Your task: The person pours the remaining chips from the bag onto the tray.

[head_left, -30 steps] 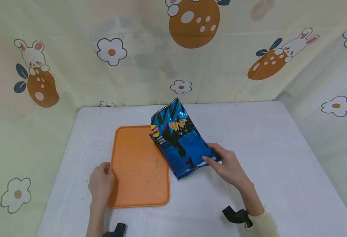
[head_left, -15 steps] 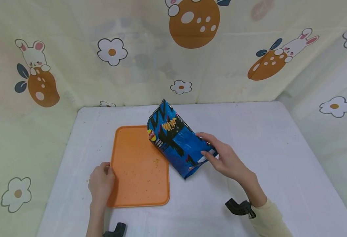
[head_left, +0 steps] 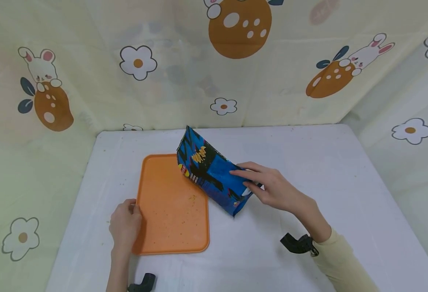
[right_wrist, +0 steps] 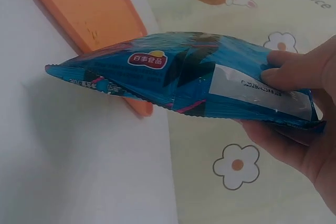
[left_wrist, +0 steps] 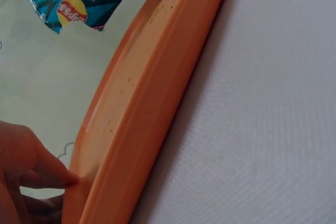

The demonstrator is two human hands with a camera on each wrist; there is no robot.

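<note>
An orange tray lies on the table with a few yellow crumbs scattered over it. My left hand pinches the tray's left rim; the left wrist view shows thumb and fingers at that edge. A blue and black bag of chips is held tilted by my right hand, its top end over the tray's upper right corner. In the right wrist view, fingers lie on one face of the bag near its white date label, with the rest of the hand beneath. The bag's contents are hidden.
A white-covered table bears small specks around the tray. Behind it hangs a pale curtain with rabbits and flowers. Black wrist mounts sit on both forearms.
The chip bag has swung left and tipped over, its top end lower and further over the tray. My right hand rose slightly and shifted its fingers on the bag. The left hand stayed still.
</note>
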